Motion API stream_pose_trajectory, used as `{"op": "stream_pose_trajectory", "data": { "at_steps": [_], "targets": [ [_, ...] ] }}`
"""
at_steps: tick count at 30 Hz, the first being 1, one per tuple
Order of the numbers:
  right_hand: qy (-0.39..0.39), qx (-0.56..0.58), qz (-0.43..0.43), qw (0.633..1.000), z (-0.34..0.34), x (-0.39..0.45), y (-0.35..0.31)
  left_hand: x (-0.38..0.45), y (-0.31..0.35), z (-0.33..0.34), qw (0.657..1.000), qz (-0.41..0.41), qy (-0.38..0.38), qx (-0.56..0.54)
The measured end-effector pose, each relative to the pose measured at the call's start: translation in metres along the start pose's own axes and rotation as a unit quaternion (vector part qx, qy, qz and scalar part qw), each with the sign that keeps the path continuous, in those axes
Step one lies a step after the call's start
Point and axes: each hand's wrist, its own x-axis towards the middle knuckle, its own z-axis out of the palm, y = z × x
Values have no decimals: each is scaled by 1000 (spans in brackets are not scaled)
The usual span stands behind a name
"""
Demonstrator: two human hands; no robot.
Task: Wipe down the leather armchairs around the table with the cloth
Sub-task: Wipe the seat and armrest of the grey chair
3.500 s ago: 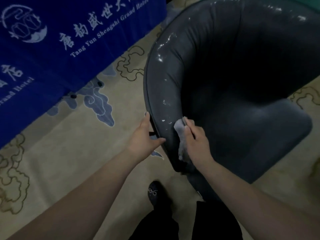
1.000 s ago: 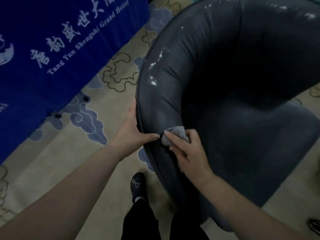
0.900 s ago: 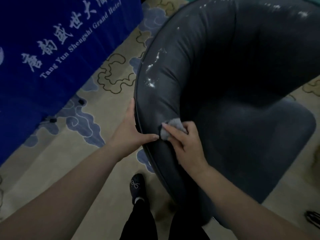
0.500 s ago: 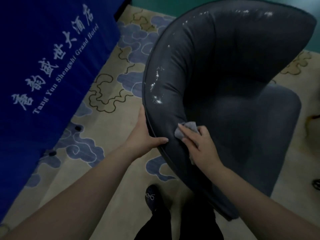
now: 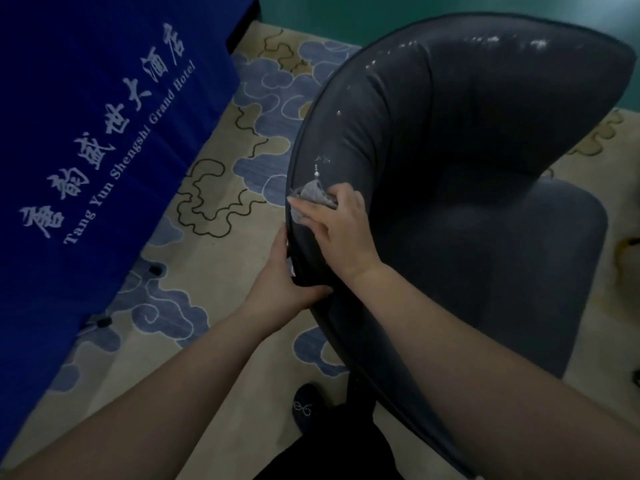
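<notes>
1. A dark leather armchair [image 5: 467, 188] stands on a patterned carpet [image 5: 214, 244], its curved back running from the near lower middle of the view up and away to the far right, and its seat opening toward the right.
2. The right hand [image 5: 341, 230] lies on the top of the chair's left arm, pressing a small grey cloth [image 5: 313, 197] against the leather just inside the piped edge.
3. The right fingers [image 5: 304, 211] are fairly straight and spread over the crumpled cloth, pointing up and to the left; whether the thumb pinches it I cannot tell.
4. The cloth bunches out beyond the fingertips, with white flecks on the leather just above it and more along the top of the back.
5. The left hand [image 5: 287, 282] grips the chair's outer edge just below the right hand, fingers flat on the outside and thumb curled over the rim.
6. A blue cloth [image 5: 90, 133] with white lettering hangs over the desk at the left.
7. A dark shoe [image 5: 306, 405] shows below the chair.
</notes>
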Motion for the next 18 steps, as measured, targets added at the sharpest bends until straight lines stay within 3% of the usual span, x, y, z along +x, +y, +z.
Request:
{"op": "stream_pose_trajectory", "data": {
  "at_steps": [6,11,15,18],
  "targets": [
    [-80,48,-71,993,-25,-60,11,13,9,-15,1000,-27,1,-5],
    [-77,-39,-124,989,-9,13,4,27,9,-18,1000,-22,0,13],
    [-55,-74,-23,995,-2,88,12,51,14,-30,999,-36,-34,-1],
    [-39,-38,0,999,-5,86,16,75,23,-41,998,-18,-59,8]
  ]
}}
